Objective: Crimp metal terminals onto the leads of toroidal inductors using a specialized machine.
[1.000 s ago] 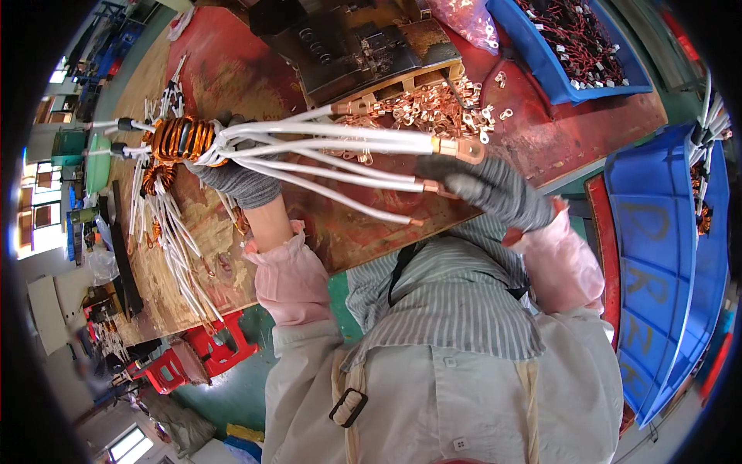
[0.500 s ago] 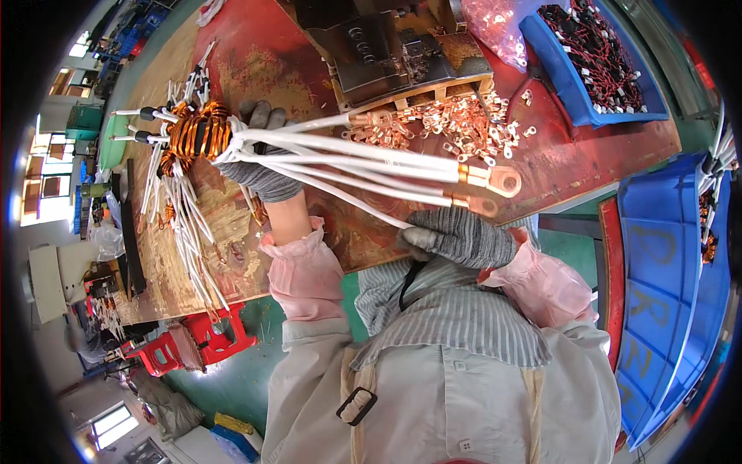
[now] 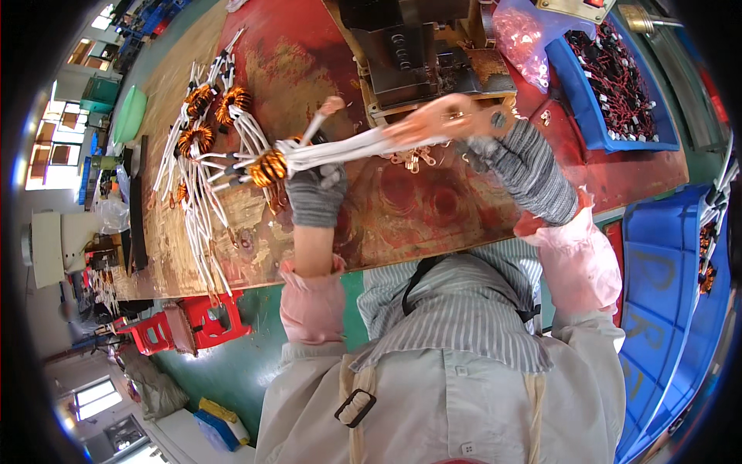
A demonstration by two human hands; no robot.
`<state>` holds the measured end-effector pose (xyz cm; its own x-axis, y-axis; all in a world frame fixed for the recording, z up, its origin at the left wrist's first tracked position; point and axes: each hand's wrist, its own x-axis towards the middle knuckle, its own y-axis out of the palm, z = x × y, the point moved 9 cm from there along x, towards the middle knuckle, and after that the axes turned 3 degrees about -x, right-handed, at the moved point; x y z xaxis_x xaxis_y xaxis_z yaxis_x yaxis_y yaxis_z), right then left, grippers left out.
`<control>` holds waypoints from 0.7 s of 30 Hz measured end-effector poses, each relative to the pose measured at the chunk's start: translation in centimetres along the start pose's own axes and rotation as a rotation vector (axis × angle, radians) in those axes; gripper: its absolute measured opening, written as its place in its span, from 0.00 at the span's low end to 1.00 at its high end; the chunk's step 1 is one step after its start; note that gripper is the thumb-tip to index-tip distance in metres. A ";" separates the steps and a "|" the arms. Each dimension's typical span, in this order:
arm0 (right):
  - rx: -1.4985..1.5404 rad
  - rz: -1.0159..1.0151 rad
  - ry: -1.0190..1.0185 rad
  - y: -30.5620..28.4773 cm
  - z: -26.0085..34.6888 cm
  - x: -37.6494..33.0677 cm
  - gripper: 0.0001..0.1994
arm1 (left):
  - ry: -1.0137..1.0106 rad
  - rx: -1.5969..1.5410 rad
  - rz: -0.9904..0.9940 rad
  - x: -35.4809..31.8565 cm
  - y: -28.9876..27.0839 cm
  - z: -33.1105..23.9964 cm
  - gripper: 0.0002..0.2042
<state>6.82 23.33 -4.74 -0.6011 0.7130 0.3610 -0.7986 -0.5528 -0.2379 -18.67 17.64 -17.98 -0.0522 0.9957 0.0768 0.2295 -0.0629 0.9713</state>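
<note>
The left hand (image 3: 315, 193), in a grey knit glove, is clenched around a copper-wound toroid coil (image 3: 269, 167) where its bundle of white sleeved leads (image 3: 363, 145) leaves the winding, holding it up above the worn red worktable (image 3: 433, 209). The leads run rightward to the right hand (image 3: 516, 158), also gloved, whose fingers pinch the far ends of the bundle, where flat copper lugs (image 3: 456, 117) are gathered; motion blur there makes it impossible to tell how many lugs are in the grip. 1 lead (image 3: 321, 117) sticks up free of the bundle with its own terminal on top.

As a judgement of progress: this coil looks nearly finished, since its leads already carry lugs and are drawn together rather than spread. At least 3 more coils (image 3: 207, 120) with long white leads lie in a group on the table to the left, beside the held one; I cannot tell whether those are done or waiting. A scatter of loose copper lugs (image 3: 411, 160) lies on the table under the stretched leads, just in front of a dark metal press (image 3: 413, 50), which suggests more terminals are left to fit. A blue bin (image 3: 610, 127) of dark small parts sits at the far right of the table
</note>
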 end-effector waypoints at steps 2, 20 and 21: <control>-0.003 0.031 0.050 0.1 -0.8 0.8 0.10 | 0.017 -0.020 0.063 -1.0 1.8 1.5 0.15; -0.507 0.242 -0.251 1.5 0.1 -5.4 0.09 | 0.246 0.140 0.068 -7.0 5.6 3.7 0.27; -0.540 0.228 -0.186 0.7 -0.8 -5.5 0.08 | 0.238 0.137 0.065 -6.9 6.0 4.1 0.27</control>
<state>9.53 19.37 -7.58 -0.7822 0.4883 0.3869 -0.5821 -0.3514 -0.7333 -13.00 10.72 -13.60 -0.2559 0.9448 0.2047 0.3678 -0.1006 0.9244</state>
